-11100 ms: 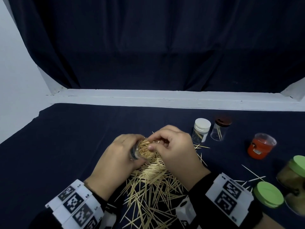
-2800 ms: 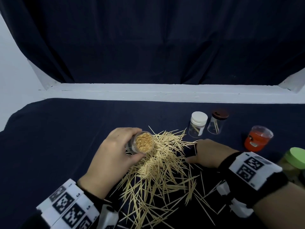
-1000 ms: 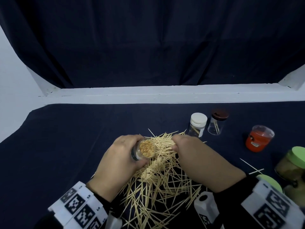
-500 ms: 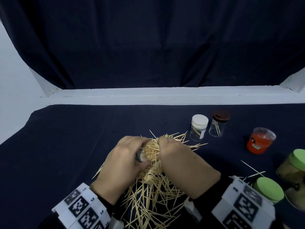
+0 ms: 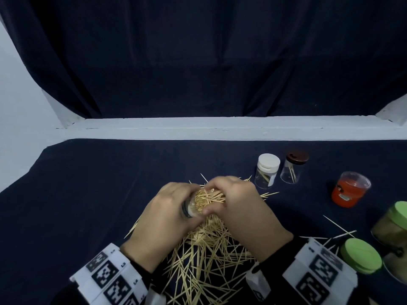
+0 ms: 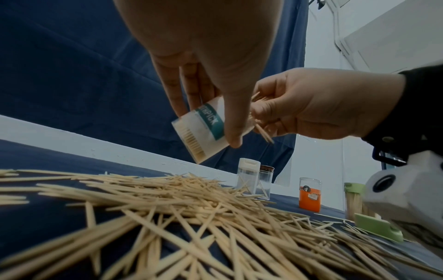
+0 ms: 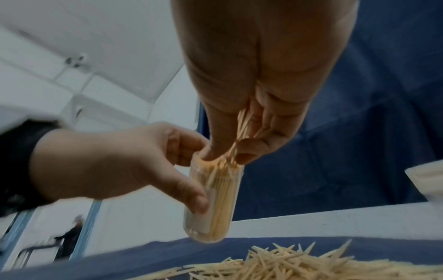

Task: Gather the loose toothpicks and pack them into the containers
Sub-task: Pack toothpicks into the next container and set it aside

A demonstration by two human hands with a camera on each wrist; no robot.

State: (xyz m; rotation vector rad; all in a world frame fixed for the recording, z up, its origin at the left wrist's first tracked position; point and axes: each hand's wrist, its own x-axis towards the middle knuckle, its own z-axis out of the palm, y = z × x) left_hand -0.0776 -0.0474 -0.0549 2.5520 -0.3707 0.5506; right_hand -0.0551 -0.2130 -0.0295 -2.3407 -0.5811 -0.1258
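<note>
Both hands meet above the heap: the left hand grips a clear container tilted in the air, packed nearly full, thumb and fingers curled round its wall. Against its open mouth, the right hand pinches a small bundle of toothpicks, their tips entering the container. Below them, loose toothpicks lie scattered in a pile on the dark-clothed desk. Further right stand a white-capped vial, a brown-capped vial, an orange jar and green-lidded jars.
</note>
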